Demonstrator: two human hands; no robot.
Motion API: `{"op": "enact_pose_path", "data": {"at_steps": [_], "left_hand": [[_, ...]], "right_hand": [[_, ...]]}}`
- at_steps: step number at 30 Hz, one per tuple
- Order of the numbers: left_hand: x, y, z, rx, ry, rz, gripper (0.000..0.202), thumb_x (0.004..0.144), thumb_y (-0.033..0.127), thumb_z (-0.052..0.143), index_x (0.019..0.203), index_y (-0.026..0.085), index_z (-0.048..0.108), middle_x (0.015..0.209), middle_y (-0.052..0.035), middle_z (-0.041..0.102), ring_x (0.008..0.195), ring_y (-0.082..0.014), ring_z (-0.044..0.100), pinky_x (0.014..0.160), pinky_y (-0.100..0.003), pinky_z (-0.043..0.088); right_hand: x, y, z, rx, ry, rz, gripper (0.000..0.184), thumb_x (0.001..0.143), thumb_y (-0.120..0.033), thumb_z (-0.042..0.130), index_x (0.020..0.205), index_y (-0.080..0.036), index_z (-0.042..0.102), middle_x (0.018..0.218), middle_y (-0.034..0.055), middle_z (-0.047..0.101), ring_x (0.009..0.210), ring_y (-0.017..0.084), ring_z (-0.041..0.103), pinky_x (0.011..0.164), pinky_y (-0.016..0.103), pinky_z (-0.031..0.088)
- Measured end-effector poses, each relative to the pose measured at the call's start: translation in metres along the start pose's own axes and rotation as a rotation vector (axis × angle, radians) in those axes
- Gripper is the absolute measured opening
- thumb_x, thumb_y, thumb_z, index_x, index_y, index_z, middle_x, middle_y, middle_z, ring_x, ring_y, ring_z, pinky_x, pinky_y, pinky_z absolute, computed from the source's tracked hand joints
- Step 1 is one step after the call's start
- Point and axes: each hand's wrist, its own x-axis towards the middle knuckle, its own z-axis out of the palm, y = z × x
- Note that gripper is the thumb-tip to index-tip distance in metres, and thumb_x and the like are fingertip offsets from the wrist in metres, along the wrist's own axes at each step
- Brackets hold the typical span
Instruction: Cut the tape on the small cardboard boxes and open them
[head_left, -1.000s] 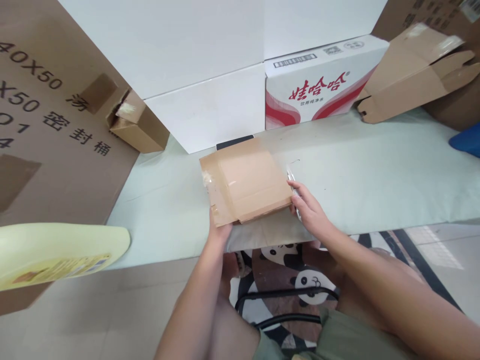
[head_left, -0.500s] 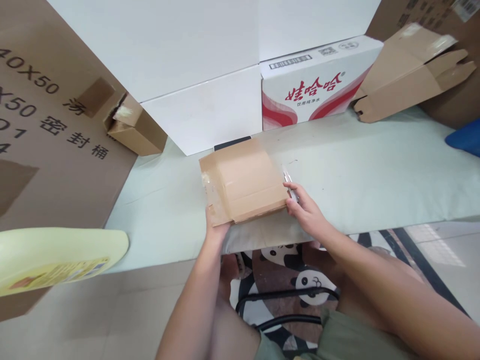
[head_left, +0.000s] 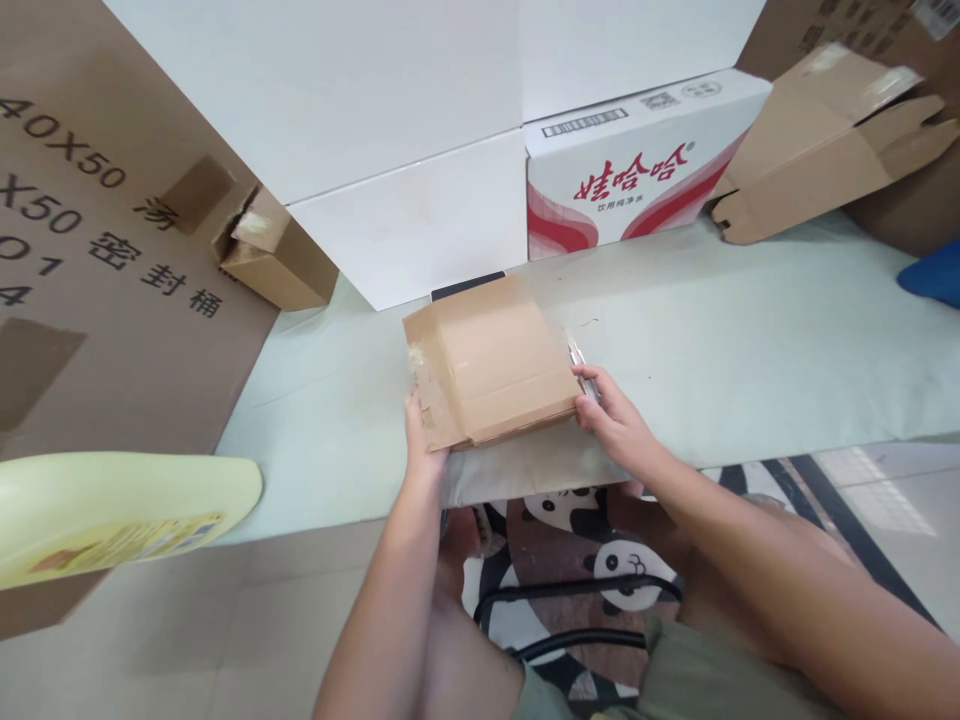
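A small brown cardboard box [head_left: 491, 360] with old tape on its left flap lies on the pale green mat [head_left: 712, 350] near the front edge. My left hand [head_left: 421, 447] grips its near left corner, fingers hidden under the box. My right hand [head_left: 611, 420] is closed on its near right corner, thumb on top. A thin silvery object [head_left: 579, 357] lies beside the box by my right fingers; I cannot make out what it is. A dark flat thing [head_left: 466, 289] peeks out behind the box.
Large white boxes [head_left: 405, 150] and a red-and-white printed carton [head_left: 637, 170] stand behind. A big printed brown carton [head_left: 105, 250] is at left, a small open box [head_left: 270, 255] beside it, a flattened carton [head_left: 825, 150] at back right. A yellow bottle [head_left: 112, 510] lies at front left.
My left hand has shifted slightly up the box's left side. The box has hardly moved and my right hand stays at its corner.
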Motion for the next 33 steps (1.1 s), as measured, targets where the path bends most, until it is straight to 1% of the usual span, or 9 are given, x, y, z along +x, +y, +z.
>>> {"op": "enact_pose_path", "data": {"at_steps": [3, 5, 7, 9, 12, 16, 21, 28, 33], "left_hand": [[-0.0008, -0.0005, -0.0021, 0.024, -0.021, 0.012, 0.010, 0.080, 0.031, 0.068, 0.081, 0.021, 0.069, 0.084, -0.0030, 0.072, 0.080, -0.0190, 0.067, 0.076, -0.029, 0.053], [-0.0003, -0.0016, -0.0044, 0.034, 0.002, 0.040, 0.016, 0.078, 0.032, 0.070, 0.092, 0.024, 0.070, 0.093, -0.0026, 0.073, 0.087, -0.0189, 0.067, 0.080, -0.029, 0.053], [0.0010, -0.0026, -0.0059, 0.050, 0.019, 0.076, 0.024, 0.074, 0.031, 0.074, 0.097, 0.026, 0.068, 0.099, -0.0016, 0.072, 0.091, -0.0180, 0.066, 0.082, -0.028, 0.051], [0.0023, -0.0029, -0.0056, 0.054, 0.020, 0.076, 0.025, 0.074, 0.034, 0.075, 0.096, 0.026, 0.066, 0.099, -0.0013, 0.071, 0.091, -0.0177, 0.065, 0.082, -0.028, 0.050], [0.0029, -0.0011, -0.0026, -0.007, 0.038, -0.005, 0.022, 0.081, 0.044, 0.067, 0.089, 0.024, 0.066, 0.093, -0.0015, 0.070, 0.088, -0.0178, 0.066, 0.081, -0.029, 0.050], [0.0008, 0.0035, 0.0011, -0.083, 0.053, -0.058, 0.018, 0.083, 0.038, 0.065, 0.088, 0.022, 0.070, 0.088, -0.0011, 0.072, 0.084, -0.0176, 0.067, 0.079, -0.028, 0.052], [-0.0004, 0.0048, -0.0004, -0.103, 0.042, -0.073, 0.016, 0.077, 0.032, 0.071, 0.088, 0.021, 0.073, 0.086, -0.0004, 0.073, 0.080, -0.0166, 0.068, 0.077, -0.027, 0.052], [0.0043, 0.0031, -0.0031, -0.154, 0.060, -0.146, 0.035, 0.060, 0.039, 0.083, 0.088, 0.020, 0.073, 0.092, -0.0041, 0.075, 0.082, -0.0192, 0.069, 0.077, -0.030, 0.054], [0.0049, 0.0048, -0.0044, -0.139, 0.065, -0.194, 0.039, 0.060, 0.041, 0.083, 0.091, 0.021, 0.073, 0.093, -0.0047, 0.074, 0.081, -0.0192, 0.070, 0.076, -0.030, 0.054]], "right_hand": [[-0.0001, -0.0006, 0.0003, 0.008, -0.003, -0.002, 0.043, 0.091, -0.049, 0.050, 0.125, -0.022, 0.048, 0.072, -0.0020, 0.049, 0.069, 0.019, 0.051, 0.064, 0.033, 0.041], [-0.0001, -0.0013, 0.0004, 0.015, -0.010, -0.002, 0.042, 0.091, -0.049, 0.049, 0.124, -0.022, 0.048, 0.072, -0.0023, 0.048, 0.067, 0.018, 0.050, 0.064, 0.033, 0.040], [-0.0001, -0.0018, 0.0004, 0.016, -0.015, -0.002, 0.042, 0.091, -0.049, 0.049, 0.123, -0.022, 0.047, 0.072, -0.0025, 0.047, 0.067, 0.018, 0.049, 0.064, 0.033, 0.040], [0.0001, -0.0021, 0.0005, 0.015, -0.019, -0.003, 0.041, 0.091, -0.049, 0.048, 0.122, -0.022, 0.047, 0.072, -0.0027, 0.047, 0.066, 0.017, 0.048, 0.064, 0.033, 0.039], [0.0003, -0.0019, 0.0006, 0.023, -0.023, -0.002, 0.042, 0.091, -0.049, 0.048, 0.122, -0.021, 0.047, 0.072, -0.0030, 0.046, 0.065, 0.017, 0.047, 0.063, 0.033, 0.039], [0.0002, -0.0015, 0.0003, 0.036, -0.033, -0.004, 0.040, 0.091, -0.049, 0.048, 0.122, -0.023, 0.047, 0.070, -0.0034, 0.047, 0.064, 0.017, 0.047, 0.062, 0.032, 0.039], [0.0000, -0.0025, -0.0004, 0.032, -0.037, -0.008, 0.039, 0.092, -0.050, 0.048, 0.121, -0.023, 0.047, 0.069, -0.0039, 0.047, 0.062, 0.017, 0.047, 0.063, 0.033, 0.039], [-0.0003, -0.0046, 0.0003, 0.052, -0.056, 0.022, 0.041, 0.092, -0.052, 0.047, 0.121, -0.023, 0.046, 0.069, -0.0044, 0.048, 0.061, 0.016, 0.048, 0.063, 0.033, 0.041], [-0.0004, -0.0039, 0.0012, 0.056, -0.062, 0.039, 0.043, 0.091, -0.052, 0.046, 0.122, -0.022, 0.045, 0.068, -0.0044, 0.048, 0.061, 0.017, 0.049, 0.063, 0.033, 0.042]]}}
